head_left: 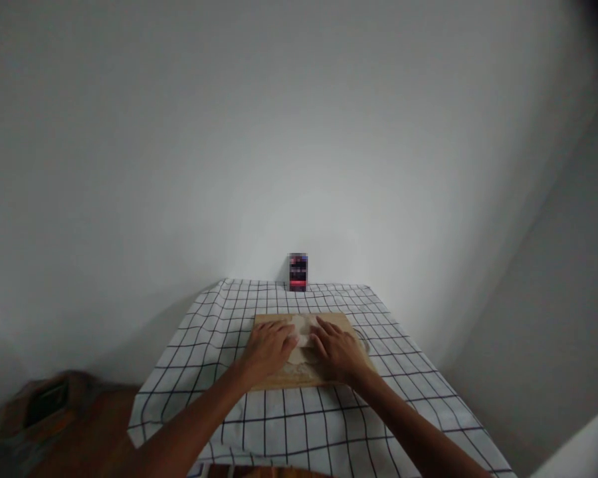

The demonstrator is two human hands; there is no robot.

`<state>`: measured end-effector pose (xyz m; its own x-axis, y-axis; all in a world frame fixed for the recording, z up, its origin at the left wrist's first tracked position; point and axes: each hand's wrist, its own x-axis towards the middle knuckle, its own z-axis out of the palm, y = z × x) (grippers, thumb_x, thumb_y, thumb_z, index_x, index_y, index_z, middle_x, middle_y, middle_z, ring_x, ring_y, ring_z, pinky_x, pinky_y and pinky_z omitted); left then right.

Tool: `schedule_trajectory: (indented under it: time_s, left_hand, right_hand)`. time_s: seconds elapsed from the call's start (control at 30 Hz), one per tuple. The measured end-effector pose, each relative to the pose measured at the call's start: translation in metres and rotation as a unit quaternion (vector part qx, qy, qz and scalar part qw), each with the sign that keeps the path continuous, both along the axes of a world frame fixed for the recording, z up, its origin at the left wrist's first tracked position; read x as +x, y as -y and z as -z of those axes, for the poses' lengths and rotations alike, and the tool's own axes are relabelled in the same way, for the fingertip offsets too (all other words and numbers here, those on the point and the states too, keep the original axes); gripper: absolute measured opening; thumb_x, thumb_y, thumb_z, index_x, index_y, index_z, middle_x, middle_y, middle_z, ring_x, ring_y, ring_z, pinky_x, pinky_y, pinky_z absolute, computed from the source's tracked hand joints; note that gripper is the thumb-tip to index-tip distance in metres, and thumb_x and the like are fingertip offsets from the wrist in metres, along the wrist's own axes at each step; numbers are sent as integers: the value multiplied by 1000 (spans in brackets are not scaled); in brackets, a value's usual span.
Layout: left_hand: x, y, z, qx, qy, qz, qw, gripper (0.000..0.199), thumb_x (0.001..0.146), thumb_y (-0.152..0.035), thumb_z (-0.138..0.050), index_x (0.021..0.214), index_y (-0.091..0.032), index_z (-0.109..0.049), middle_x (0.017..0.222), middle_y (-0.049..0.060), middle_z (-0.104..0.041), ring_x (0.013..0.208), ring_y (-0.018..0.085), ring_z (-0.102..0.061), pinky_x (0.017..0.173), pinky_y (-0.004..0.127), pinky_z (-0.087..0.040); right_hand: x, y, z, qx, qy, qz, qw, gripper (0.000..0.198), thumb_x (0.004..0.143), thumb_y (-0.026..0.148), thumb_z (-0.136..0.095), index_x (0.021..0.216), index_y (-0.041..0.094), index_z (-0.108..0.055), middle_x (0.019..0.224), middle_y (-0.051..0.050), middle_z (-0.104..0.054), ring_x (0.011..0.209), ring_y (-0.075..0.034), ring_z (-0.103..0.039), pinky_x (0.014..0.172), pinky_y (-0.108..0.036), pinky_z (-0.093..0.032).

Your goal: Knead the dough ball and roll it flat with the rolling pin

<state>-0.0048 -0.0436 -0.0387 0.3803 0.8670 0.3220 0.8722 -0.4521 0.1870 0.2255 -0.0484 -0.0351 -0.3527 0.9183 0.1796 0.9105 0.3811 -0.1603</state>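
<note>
My left hand [270, 345] lies palm down on the left part of a wooden board [279, 383], its fingers stretched forward. Opposite it, my right hand [339, 346] rests palm down on the right side, fingers extended and slightly apart. Between them lies pale, flattened dough [303, 325], dusted with what looks like flour toward the near side. Both hands touch the dough or something pale lying across it; what is under the palms is hidden.
A white cloth with dark checks [289, 425] covers the table. Against the wall at the back stands a phone-like dark upright object [298, 272], blurred. A round, clear-looking item [364, 340] sits by the board's right edge. A brown item [47, 405] is low at left.
</note>
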Motion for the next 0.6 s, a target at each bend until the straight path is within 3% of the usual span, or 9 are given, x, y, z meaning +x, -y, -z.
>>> schedule_trajectory:
  time_s: [0.1, 0.2, 0.33, 0.43, 0.6]
  left_hand:
    - [-16, 11, 4, -26, 1, 56, 998, 46, 112, -43, -46, 154, -30, -61, 159, 5, -64, 146, 25, -58, 125, 45, -39]
    - [-21, 4, 3, -23, 1, 52, 998, 44, 113, -38, -43, 150, -26, -64, 154, 6, -67, 143, 24, -61, 125, 42, -40]
    - [-10, -21, -3, -1, -11, -10, 1000, 42, 114, -37, -39, 131, -23, -75, 138, 7, -77, 131, 25, -69, 118, 40, -46]
    - [-4, -42, -5, -9, -39, -54, 998, 41, 115, -38, -39, 123, -25, -77, 128, 9, -80, 122, 26, -72, 108, 39, -52]
    - [-8, -80, -7, -10, -114, -41, 993, 37, 114, -30, -40, 124, -23, -75, 121, 16, -78, 122, 29, -70, 105, 42, -53]
  right_hand:
    - [3, 11, 4, 11, -12, -15, 1000, 54, 113, 51, -35, 158, 29, -56, 173, -9, -45, 156, -30, -46, 121, -51, -46]
    - [2, 4, 2, 10, -7, 3, 1000, 55, 113, 53, -37, 156, 27, -59, 173, -10, -46, 156, -31, -46, 123, -52, -44]
    - [-7, -21, -4, 4, -1, 25, 1000, 53, 114, 49, -37, 152, 23, -63, 170, -12, -49, 155, -30, -48, 124, -48, -42]
    - [-14, -39, -9, 9, 0, 46, 999, 50, 114, 46, -37, 143, 22, -70, 160, -15, -61, 149, -31, -55, 121, -45, -43]
    - [-18, -60, -19, -16, 13, 60, 998, 53, 115, 40, -28, 122, 19, -77, 132, -15, -77, 125, -29, -70, 105, -40, -51]
